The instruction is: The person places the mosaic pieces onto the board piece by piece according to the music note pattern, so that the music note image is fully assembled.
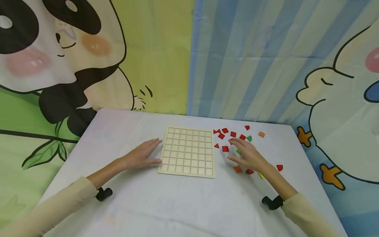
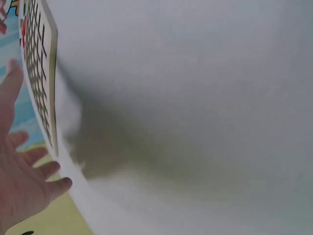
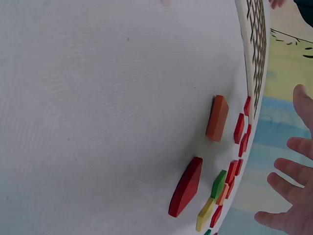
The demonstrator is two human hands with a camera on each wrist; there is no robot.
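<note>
A pale wooden grid board point(image 1: 186, 175) with rows of square cells lies flat near the middle of the table. My left hand point(image 1: 141, 154) is at the board's left edge, fingers stretched out and thumb apart, holding nothing. Over the scattered pieces to the right hovers my right hand point(image 1: 247, 154), its fingers spread and nothing between them. Below and around it lie red square pieces point(image 1: 225, 148), an orange square point(image 1: 238, 169), a red rounded piece point(image 1: 249, 171) and a green piece point(image 1: 239, 151) partly hidden by the hand.
Farther out are another orange square point(image 1: 262, 134), a green piece point(image 1: 249, 138) and a red rounded piece point(image 1: 279, 168). A yellow piece point(image 1: 261, 175) shows beside the right wrist. The white-covered table point(image 1: 189, 207) backs onto a printed cartoon curtain point(image 1: 237, 59).
</note>
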